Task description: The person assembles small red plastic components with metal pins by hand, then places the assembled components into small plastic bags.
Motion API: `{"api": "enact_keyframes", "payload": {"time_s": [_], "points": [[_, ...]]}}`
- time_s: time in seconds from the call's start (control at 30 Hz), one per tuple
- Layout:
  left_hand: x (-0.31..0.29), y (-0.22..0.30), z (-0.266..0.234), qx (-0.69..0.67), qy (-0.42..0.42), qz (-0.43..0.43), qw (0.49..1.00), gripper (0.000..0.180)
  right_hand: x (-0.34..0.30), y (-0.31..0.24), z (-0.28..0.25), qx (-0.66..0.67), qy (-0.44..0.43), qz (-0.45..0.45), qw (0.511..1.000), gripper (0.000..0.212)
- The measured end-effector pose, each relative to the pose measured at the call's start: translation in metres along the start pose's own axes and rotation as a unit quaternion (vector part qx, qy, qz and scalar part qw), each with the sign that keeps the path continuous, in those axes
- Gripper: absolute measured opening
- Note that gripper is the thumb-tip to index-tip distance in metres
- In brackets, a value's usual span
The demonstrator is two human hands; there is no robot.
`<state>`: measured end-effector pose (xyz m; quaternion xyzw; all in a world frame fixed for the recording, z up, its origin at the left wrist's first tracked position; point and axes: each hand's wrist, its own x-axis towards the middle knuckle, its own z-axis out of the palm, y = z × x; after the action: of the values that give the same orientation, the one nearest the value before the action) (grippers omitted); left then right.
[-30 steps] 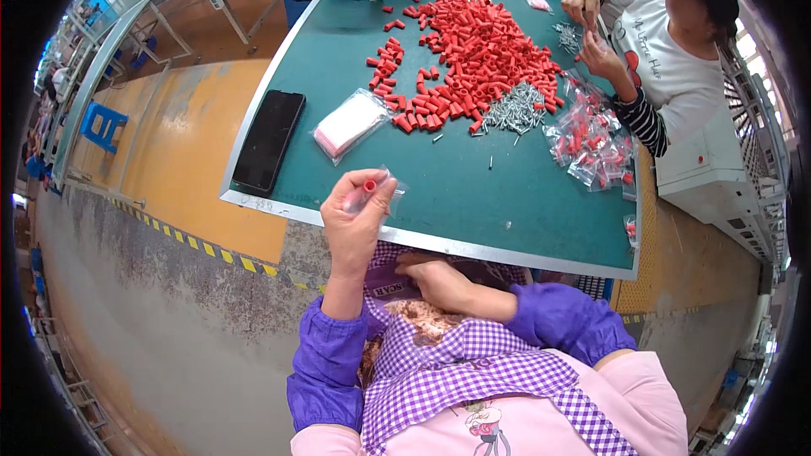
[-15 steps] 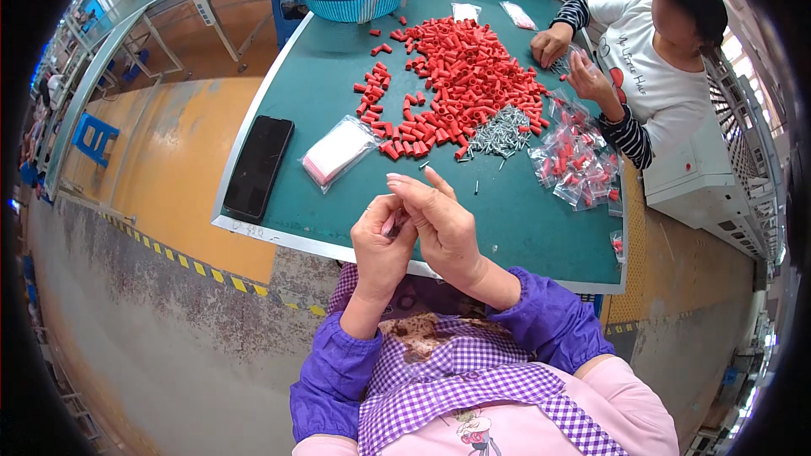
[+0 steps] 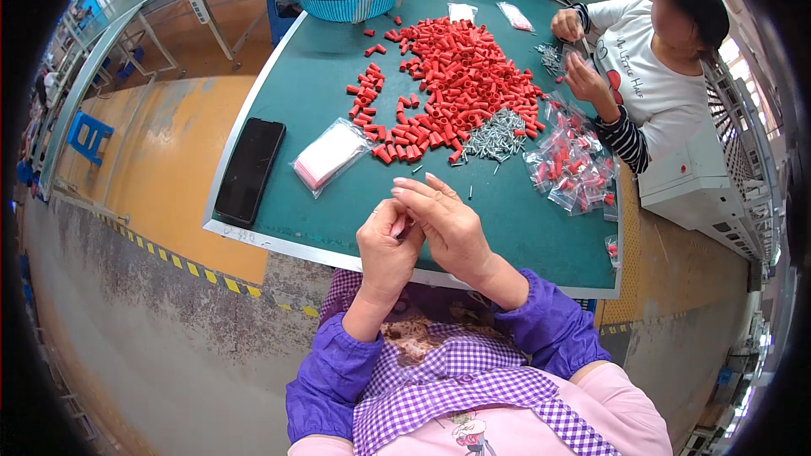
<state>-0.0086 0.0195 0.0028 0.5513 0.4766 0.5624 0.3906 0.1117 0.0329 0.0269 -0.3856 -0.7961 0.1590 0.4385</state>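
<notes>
Above the near table edge my left hand (image 3: 386, 251) and my right hand (image 3: 452, 230) meet, fingertips together. My left fingers are curled closed around something small, of which only a pinkish bit shows. The right hand's fingers are pressed together over it, hiding most of it. Just beyond my hands lie a few loose screws. Further off are a big heap of red plastic sleeves (image 3: 465, 67) and a pile of silver screws (image 3: 497, 137). To the left rests a pack of small clear bags (image 3: 331, 156).
A black phone (image 3: 250, 171) lies by the table's left edge. Filled bags (image 3: 570, 165) of red pieces are piled at the right. A blue basket (image 3: 351, 0) stands at the far left. Across the table, a co-worker in striped sleeves (image 3: 625, 139) handles screws and a bag.
My hands stay together in nearly the same pose, the pinkish bit showing slightly differently between them. The co-worker's one hand has lifted away from the screws. The whole view has shifted slightly.
</notes>
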Motion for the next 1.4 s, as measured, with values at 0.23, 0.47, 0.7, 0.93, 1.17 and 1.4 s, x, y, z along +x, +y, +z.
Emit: {"api": "enact_keyframes", "payload": {"time_s": [0.23,0.47,0.7,0.93,1.17,1.4], "points": [[0.0,0.002,-0.004,-0.029,-0.019,-0.022,0.999,0.015,0.0,-0.018,-0.02,0.015,-0.067,0.083,0.994,0.043],[0.0,0.005,0.001,-0.032,-0.016,0.012,0.999,0.021,-0.003,-0.012,-0.031,-0.076,-0.012,0.038,0.996,0.01],[-0.001,0.017,0.001,-0.113,-0.048,-0.073,0.99,0.02,-0.006,0.007,-0.038,0.092,0.094,0.18,0.975,0.014],[0.001,0.02,-0.001,-0.195,-0.086,-0.093,0.972,0.019,-0.016,0.02,-0.039,0.438,-0.021,0.35,0.828,0.016],[-0.003,0.023,0.004,-0.221,-0.053,-0.143,0.963,0.019,-0.022,0.02,-0.039,0.474,-0.01,0.341,0.811,0.013],[-0.004,0.012,-0.001,-0.223,-0.049,-0.184,0.956,0.009,-0.025,0.022,-0.043,0.38,0.01,0.334,0.862,0.015]]}}
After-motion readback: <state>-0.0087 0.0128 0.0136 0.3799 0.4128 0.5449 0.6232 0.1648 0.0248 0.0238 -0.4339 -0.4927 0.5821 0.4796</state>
